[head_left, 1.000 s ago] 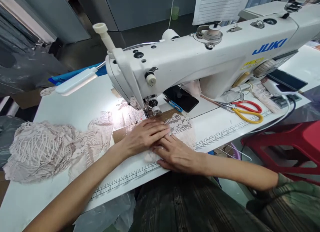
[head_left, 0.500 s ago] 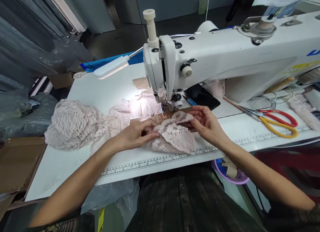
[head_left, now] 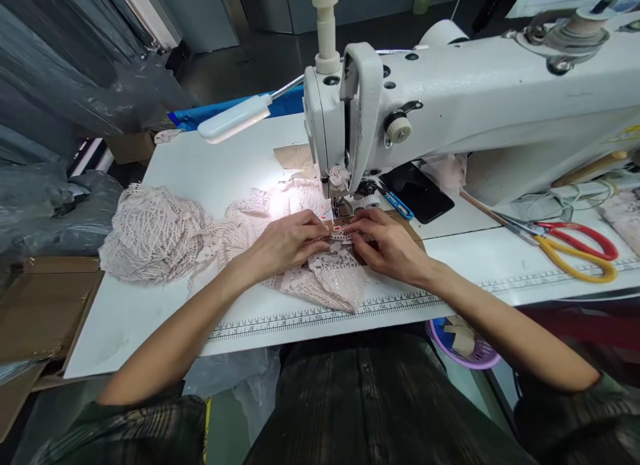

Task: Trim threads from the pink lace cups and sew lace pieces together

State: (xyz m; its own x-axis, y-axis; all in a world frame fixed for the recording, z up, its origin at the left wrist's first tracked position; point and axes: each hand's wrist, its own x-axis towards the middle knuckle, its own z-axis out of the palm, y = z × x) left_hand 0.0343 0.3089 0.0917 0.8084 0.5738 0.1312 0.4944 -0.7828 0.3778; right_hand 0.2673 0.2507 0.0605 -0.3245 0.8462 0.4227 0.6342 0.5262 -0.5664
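Note:
Pale pink lace fabric (head_left: pixel 340 278) lies bunched in front of the sewing machine (head_left: pixel 450 98), close to its lit needle area. My left hand (head_left: pixel 293 241) pinches the lace edge just left of the presser foot (head_left: pixel 342 208). On the right, my right hand (head_left: pixel 383 245) grips the same edge, with only a small stretch of lace showing between the two hands. Some fingertips are hidden by the cloth. More lace runs left from the machine to a big loose bundle of lace (head_left: pixel 153 235) on the white table (head_left: pixel 120 325).
Behind my right hand lie a black phone (head_left: pixel 420 191) and a blue cutter (head_left: pixel 397 203). Scissors with red and yellow handles (head_left: pixel 575 248) rest to the right. A printed ruler (head_left: pixel 300 318) follows the front edge. Below hangs a purple basket (head_left: pixel 475 351); a lamp (head_left: pixel 235 118) juts out left.
Both hands have moved up toward the needle, and my right hand has come left, closer to my left hand. The lace edge now lies near the presser foot. The view has shifted slightly.

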